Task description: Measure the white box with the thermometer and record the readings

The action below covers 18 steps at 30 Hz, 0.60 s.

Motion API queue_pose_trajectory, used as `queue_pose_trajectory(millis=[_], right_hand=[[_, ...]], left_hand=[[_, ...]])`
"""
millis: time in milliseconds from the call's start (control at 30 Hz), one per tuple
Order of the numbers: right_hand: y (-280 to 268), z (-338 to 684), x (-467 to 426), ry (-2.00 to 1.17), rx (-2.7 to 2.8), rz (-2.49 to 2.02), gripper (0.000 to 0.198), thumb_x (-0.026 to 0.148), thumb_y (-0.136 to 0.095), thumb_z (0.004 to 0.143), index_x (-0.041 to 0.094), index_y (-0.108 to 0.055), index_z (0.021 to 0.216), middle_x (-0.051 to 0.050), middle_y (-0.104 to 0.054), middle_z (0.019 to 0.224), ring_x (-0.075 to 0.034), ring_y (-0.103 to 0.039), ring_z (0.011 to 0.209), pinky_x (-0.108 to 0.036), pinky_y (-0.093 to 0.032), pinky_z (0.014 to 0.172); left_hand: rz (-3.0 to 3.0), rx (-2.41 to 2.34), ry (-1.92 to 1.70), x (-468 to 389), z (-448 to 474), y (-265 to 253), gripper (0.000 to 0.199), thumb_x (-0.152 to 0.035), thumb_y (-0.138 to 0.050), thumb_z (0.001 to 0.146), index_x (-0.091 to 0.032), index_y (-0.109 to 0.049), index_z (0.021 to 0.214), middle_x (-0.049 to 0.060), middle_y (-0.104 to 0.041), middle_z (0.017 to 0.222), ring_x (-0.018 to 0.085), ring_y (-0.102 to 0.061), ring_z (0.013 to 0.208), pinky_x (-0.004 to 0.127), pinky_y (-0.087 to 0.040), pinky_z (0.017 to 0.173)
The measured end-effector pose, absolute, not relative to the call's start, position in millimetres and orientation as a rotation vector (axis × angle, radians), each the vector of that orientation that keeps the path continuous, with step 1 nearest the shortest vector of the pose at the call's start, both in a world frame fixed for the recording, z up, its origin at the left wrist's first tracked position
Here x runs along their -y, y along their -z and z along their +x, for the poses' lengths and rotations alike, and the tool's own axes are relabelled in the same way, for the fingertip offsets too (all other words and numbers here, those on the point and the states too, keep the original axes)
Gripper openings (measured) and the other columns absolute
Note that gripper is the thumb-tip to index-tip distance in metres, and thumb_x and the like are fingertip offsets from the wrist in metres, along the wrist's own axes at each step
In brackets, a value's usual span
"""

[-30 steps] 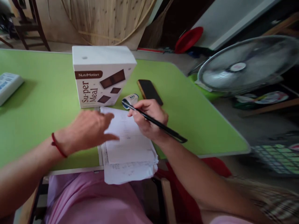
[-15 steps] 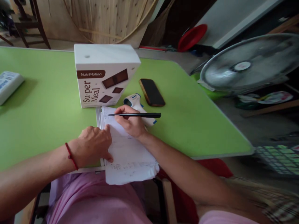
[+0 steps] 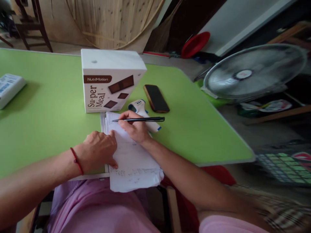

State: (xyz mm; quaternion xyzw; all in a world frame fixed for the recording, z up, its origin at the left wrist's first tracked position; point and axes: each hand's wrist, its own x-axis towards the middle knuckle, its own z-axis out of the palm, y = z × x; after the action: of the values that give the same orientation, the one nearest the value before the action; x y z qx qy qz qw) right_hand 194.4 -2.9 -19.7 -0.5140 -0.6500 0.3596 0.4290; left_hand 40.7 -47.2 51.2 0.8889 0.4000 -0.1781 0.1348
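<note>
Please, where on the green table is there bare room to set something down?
Bare table lies between the blue-printed white object and the Su-per Meal box, and between the phone and the table's right edge. Crowded: around the right hand, with papers, pen and thermometer.

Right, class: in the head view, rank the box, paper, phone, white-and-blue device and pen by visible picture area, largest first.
1. Box
2. Paper
3. Phone and white-and-blue device: too close to rank; the right hand partly hides the device
4. Pen, long but thin
</note>
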Motion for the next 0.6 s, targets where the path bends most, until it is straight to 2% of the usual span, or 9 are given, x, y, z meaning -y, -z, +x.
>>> queue_pose_trajectory(millis=[433,600], right_hand=[[21.4,194.9,2.7,-0.951,1.577,-1.260,0.011,0.031,-0.056,0.070,0.020,-0.053,0.072,0.006,-0.048,0.053,-0.008,-0.041,0.046,-0.023,-0.034,0.045],[21.6,195.0,4.8,-0.792,1.634,-1.236,0.009,0.028,-0.056,0.071,0.021,-0.052,0.068,0.004,-0.052,0.058,-0.010,-0.045,0.051,-0.025,-0.039,0.050]], left_hand=[[2.571,-1.160,0.514,47.8,40.3,-48.3,0.081,-0.057,-0.072,0.069,0.003,-0.050,0.120,0.016,-0.067,0.073,0.034,-0.069,0.073,0.036,-0.050,0.059],[2.537,-1.168,0.560,47.4,41.5,-53.0,0.087,-0.056,-0.072,0.070,0.004,-0.046,0.127,0.017,-0.068,0.074,0.035,-0.069,0.077,0.037,-0.051,0.061]])
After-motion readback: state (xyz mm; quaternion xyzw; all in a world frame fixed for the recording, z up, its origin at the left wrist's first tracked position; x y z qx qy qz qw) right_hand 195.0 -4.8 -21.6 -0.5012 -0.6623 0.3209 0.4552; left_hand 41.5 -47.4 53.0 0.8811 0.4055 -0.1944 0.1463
